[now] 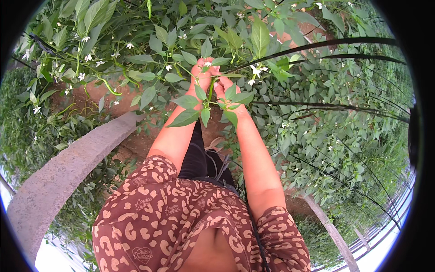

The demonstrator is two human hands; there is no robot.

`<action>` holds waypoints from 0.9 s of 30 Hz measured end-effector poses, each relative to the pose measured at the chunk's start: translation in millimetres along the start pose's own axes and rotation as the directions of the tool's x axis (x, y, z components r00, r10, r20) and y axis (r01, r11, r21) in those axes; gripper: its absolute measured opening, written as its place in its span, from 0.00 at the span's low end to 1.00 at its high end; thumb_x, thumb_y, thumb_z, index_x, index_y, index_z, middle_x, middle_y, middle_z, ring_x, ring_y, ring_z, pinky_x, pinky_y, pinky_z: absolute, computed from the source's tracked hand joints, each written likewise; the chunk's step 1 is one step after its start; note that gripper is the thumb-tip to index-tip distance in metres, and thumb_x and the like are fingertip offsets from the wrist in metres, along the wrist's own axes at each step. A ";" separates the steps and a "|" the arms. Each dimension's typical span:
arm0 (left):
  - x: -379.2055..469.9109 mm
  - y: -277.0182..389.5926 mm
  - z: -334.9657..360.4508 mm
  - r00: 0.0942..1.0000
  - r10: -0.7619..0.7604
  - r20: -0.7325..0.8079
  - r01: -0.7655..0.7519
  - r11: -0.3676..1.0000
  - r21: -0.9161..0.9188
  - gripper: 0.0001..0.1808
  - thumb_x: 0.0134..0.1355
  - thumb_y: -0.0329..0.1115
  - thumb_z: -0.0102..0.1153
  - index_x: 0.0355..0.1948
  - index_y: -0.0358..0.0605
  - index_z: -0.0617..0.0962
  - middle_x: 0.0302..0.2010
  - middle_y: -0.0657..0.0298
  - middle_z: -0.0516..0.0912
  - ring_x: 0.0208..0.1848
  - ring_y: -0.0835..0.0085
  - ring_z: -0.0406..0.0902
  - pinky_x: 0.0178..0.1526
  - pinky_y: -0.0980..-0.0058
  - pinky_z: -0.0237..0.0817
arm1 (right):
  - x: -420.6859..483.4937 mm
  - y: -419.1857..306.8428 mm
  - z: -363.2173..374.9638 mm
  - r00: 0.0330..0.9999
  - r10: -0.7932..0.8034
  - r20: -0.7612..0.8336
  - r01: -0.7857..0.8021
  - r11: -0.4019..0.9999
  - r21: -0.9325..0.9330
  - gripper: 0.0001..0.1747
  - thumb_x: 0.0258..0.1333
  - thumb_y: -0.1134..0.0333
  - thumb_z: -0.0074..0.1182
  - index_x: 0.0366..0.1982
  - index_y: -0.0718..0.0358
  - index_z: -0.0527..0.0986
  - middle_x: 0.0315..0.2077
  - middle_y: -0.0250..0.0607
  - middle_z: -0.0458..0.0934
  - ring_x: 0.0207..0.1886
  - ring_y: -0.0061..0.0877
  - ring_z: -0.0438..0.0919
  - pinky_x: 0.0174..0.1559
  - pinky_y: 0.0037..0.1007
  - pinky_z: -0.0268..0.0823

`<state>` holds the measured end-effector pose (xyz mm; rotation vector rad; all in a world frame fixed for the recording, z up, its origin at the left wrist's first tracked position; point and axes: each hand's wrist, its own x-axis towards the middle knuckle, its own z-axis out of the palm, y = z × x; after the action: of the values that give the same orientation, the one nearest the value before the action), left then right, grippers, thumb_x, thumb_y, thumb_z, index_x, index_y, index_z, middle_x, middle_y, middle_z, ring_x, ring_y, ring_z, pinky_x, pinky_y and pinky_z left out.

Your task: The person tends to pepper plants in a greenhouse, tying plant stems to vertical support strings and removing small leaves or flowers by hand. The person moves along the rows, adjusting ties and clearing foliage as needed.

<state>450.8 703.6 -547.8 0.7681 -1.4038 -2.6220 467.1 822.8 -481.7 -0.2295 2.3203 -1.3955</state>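
Note:
My left hand (203, 75) and my right hand (227, 89) meet among the leaves of a pepper plant, near the top centre. Fingertips of both come together at a stem by a black line (272, 54). A small green chili pepper (211, 87) hangs between the hands. Leaves of a branch (186, 117) cover parts of both hands and wrists, so what the fingers grip cannot be told. Left of the hands, long green chili peppers (109, 85) and white flowers (129, 45) hang from the plant.
A concrete post (81, 163) slants across the left side. Another post (328, 224) stands at the lower right. Several black lines (340, 107) run through dense pepper plants (323, 129) on the right. Brown soil (136, 144) shows below the plants.

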 end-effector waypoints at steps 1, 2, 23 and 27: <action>0.6 -4.1 -3.1 0.999 0.017 0.041 -0.021 0.996 0.089 0.07 0.59 0.24 0.57 0.39 0.37 0.80 0.39 0.61 0.83 0.38 0.75 0.79 0.45 0.78 0.69 | 1.3 -3.0 -2.4 1.000 -0.031 0.005 0.031 0.996 -0.082 0.20 0.55 0.72 0.49 0.52 0.58 0.71 0.43 0.51 0.77 0.47 0.46 0.76 0.49 0.39 0.67; 1.1 -9.4 -8.4 0.996 0.030 0.083 -0.044 0.983 0.178 0.08 0.59 0.24 0.56 0.40 0.38 0.80 0.40 0.62 0.82 0.39 0.75 0.78 0.46 0.78 0.68 | 3.2 -4.8 -4.4 0.998 -0.061 0.013 0.062 0.985 -0.162 0.22 0.54 0.73 0.49 0.53 0.57 0.70 0.43 0.51 0.77 0.47 0.46 0.76 0.49 0.39 0.67; -3.7 -25.0 -16.1 0.949 0.168 0.265 -0.263 0.889 0.375 0.30 0.58 0.14 0.48 0.62 0.44 0.61 0.33 0.63 0.77 0.37 0.76 0.76 0.43 0.78 0.68 | 35.7 46.7 23.0 0.906 0.365 -0.213 -0.146 0.745 0.651 0.10 0.53 0.79 0.55 0.40 0.69 0.74 0.37 0.36 0.78 0.35 0.20 0.75 0.43 0.23 0.67; 0.1 -6.1 -19.2 0.971 0.010 0.241 -0.099 0.927 0.362 0.35 0.57 0.19 0.57 0.65 0.45 0.61 0.39 0.61 0.81 0.46 0.79 0.74 0.48 0.81 0.66 | 29.4 84.1 27.5 0.954 0.187 -0.236 0.000 0.784 0.621 0.12 0.53 0.74 0.57 0.41 0.66 0.75 0.37 0.41 0.79 0.41 0.26 0.76 0.47 0.26 0.67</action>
<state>460.6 692.4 -561.5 0.4412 -1.9953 -2.4990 458.8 831.0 -574.2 0.3060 1.8909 -2.1560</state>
